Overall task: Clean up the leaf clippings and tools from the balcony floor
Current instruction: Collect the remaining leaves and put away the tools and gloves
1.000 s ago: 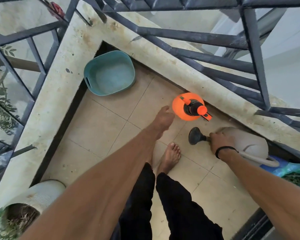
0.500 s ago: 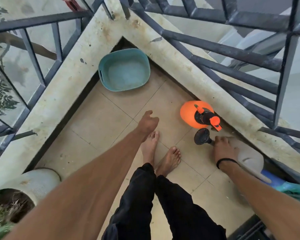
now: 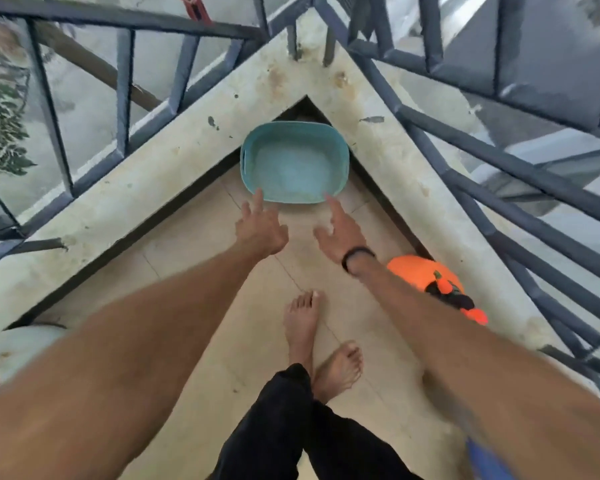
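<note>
Both sets of fingers are spread and holding nothing, the left hand (image 3: 261, 227) and right hand (image 3: 338, 232) just short of the teal tub's (image 3: 293, 133) near rim, so I'd grip opposite sides evenly; it looks empty, in the balcony corner, with the orange sprayer (image 3: 417, 273) well to its right.

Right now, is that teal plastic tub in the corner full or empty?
Empty: the teal plastic tub stands upright and its pale bare bottom shows, with nothing in it.

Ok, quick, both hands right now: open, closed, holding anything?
Left hand: open, fingers extended toward the teal basin, holding nothing.
Right hand: open, fingers extended toward the basin, holding nothing.
</note>
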The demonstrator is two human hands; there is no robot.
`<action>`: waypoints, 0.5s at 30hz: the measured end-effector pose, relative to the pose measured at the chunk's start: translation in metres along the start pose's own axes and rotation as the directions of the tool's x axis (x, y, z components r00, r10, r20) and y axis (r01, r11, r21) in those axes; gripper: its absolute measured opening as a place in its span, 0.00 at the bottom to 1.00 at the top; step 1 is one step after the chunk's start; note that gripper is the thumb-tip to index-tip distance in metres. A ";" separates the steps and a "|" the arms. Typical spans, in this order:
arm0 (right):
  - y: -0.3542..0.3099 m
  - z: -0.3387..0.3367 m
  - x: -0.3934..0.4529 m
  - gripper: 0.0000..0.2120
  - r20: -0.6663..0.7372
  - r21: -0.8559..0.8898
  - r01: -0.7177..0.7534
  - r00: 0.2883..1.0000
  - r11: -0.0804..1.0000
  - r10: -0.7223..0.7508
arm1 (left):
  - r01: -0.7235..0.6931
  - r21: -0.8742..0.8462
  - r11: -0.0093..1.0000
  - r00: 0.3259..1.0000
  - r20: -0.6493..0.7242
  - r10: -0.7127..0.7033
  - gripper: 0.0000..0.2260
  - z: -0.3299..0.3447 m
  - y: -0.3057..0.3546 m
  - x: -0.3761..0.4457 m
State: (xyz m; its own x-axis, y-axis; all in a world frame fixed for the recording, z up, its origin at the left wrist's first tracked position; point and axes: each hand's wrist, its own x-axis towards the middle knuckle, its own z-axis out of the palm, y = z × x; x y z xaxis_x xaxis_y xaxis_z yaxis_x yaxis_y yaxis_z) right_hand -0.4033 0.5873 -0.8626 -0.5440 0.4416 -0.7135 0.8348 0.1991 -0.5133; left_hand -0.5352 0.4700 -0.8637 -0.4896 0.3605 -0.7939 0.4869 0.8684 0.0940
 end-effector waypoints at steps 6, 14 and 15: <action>0.009 0.010 0.120 0.32 0.130 -0.141 -0.126 0.981 0.982 0.144 | -0.187 0.066 0.980 0.982 0.048 0.184 0.35 0.016 -0.040 0.036; -0.050 -0.028 0.124 0.35 0.050 0.167 -0.108 0.994 0.980 0.101 | -0.174 -0.105 0.979 0.975 0.124 0.187 0.35 0.018 -0.039 0.024; -0.054 -0.034 0.122 0.36 0.054 0.203 -0.133 0.991 0.970 0.124 | -0.152 -0.116 0.982 0.979 0.116 0.166 0.33 0.013 -0.040 0.021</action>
State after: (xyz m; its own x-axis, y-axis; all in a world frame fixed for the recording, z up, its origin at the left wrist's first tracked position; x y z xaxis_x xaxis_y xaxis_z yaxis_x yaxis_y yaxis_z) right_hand -0.5116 0.6606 -0.9056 -0.4400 0.4150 -0.7964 0.8648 -0.0433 -0.5003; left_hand -0.5553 0.4382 -0.8921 -0.3147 0.4573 -0.8317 0.4687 0.8369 0.2828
